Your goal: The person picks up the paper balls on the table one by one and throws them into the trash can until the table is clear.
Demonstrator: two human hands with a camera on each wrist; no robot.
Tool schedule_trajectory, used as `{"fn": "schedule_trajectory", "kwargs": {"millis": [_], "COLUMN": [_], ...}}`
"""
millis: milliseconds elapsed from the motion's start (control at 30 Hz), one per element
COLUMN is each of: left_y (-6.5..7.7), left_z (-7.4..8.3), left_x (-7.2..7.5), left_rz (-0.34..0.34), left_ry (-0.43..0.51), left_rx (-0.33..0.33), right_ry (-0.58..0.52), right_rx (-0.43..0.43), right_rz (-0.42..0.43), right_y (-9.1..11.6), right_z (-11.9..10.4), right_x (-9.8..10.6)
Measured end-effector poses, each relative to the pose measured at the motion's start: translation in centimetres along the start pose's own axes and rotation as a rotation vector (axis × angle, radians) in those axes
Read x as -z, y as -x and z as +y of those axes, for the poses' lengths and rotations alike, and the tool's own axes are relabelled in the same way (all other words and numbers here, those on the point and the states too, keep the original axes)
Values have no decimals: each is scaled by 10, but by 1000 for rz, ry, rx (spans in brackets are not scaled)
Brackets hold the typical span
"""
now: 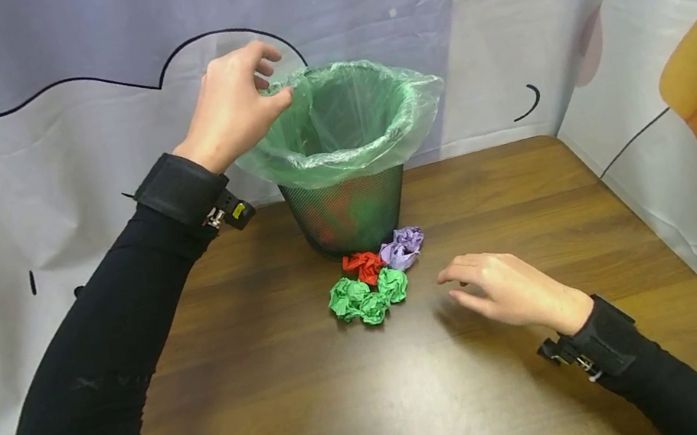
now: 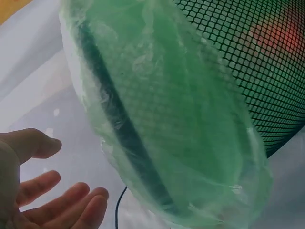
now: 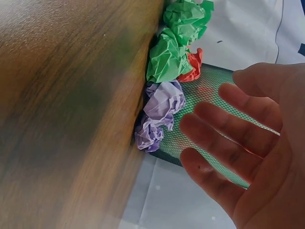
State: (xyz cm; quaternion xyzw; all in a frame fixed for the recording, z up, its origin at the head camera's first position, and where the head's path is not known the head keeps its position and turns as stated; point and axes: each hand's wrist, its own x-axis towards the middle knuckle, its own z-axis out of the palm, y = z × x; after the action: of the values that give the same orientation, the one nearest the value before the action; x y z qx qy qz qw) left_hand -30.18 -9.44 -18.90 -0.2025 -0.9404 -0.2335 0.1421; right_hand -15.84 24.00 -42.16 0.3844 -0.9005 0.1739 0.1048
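Observation:
My left hand (image 1: 233, 102) hovers at the left rim of a mesh bin (image 1: 347, 210), its fingers loosely bent around nothing. A translucent green bag (image 2: 190, 119) lines the bin and folds out over its rim. Red and green shapes show dimly through the mesh. At the bin's foot lie crumpled paper balls: several green ones (image 1: 374, 308), a red one (image 1: 366, 266) and purple ones (image 3: 164, 101). Right of these, above the table, my right hand (image 1: 516, 293) holds nothing; its fingers spread apart in the right wrist view.
The wooden table (image 1: 269, 402) ends at the back and right against a hanging printed curtain (image 1: 100, 160). The bin stands near the table's back edge. Black straps with small cameras sit on both wrists.

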Motion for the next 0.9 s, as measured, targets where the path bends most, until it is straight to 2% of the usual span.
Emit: {"fn": "schedule_trajectory", "kwargs": {"millis": [200, 533, 900], "left_y": [15, 40, 76], "left_z": [-7, -13, -22], "left_x": [0, -2, -8], "left_rz": [48, 98, 229], "left_ry": [-10, -45, -5], "left_rx": [-36, -28, -90], "right_ry": [6, -5, -1], "right_rx": [-14, -18, -24], "right_rz": [-4, -14, -5], "right_y": [2, 1, 1], "right_z": [3, 3, 7], "right_x": [-1, 1, 2]}}
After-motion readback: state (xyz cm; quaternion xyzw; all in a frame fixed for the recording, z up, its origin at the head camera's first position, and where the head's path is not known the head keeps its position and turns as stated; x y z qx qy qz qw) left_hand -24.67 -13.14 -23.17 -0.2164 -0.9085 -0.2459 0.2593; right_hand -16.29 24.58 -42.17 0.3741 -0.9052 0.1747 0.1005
